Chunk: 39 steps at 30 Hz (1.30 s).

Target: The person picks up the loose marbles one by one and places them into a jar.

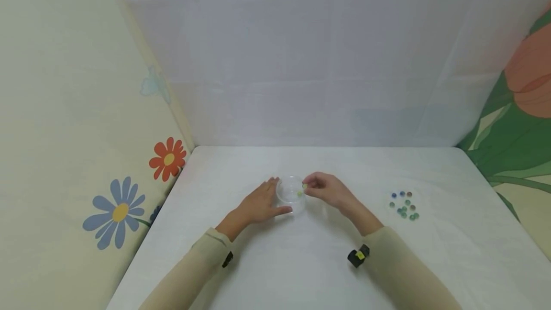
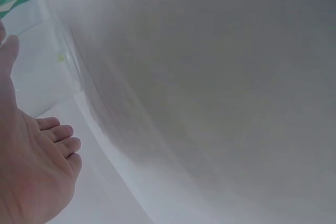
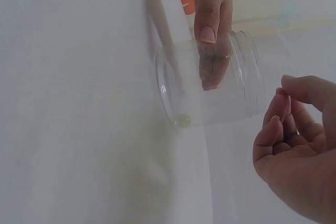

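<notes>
Head view, jar [image 1: 289,202] at frame centre, upright, mouth up, long axis vertical, left hand [image 1: 260,204] spread about its left side, right hand [image 1: 329,188] pinching marble [image 1: 304,186] at right rim, second marble [image 1: 300,193] inside, loose marbles [image 1: 404,209] centre right.

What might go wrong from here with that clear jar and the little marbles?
The yellow-green marble at the fingertips of the right hand is close to the rim, so it might slip and drop outside the jar. If the left hand, beside the jar, pushes unevenly, the jar could tip and the marble inside might roll out. The right sleeve could also brush the marble cluster and scatter it.
</notes>
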Available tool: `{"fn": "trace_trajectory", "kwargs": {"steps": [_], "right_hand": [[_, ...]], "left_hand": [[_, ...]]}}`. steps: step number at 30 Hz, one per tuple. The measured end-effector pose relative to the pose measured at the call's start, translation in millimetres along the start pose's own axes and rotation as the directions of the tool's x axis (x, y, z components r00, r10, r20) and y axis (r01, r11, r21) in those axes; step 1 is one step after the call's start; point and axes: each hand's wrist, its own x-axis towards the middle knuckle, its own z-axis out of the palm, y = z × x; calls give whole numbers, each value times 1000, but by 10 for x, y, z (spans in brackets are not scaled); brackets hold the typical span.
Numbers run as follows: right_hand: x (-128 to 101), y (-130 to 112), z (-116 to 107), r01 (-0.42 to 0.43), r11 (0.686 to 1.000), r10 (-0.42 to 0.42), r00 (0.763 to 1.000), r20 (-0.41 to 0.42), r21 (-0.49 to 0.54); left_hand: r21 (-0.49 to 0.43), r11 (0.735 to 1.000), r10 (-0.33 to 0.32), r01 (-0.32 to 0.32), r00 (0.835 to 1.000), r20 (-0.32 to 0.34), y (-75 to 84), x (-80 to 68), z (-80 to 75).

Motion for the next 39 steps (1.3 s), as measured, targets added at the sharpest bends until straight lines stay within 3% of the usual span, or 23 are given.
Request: {"fn": "trace_trajectory", "kwargs": {"steps": [20,39], "right_hand": [[26,-52,59,34,999,-34,999,9,-28],[-100,74,-168,-3,997,1,1000,-28,-73]], "left_hand": [[4,1000,-7,7,1000,2,-31,27,31],[-5,1000,-13,13,1000,14,-40,33,37]]}}
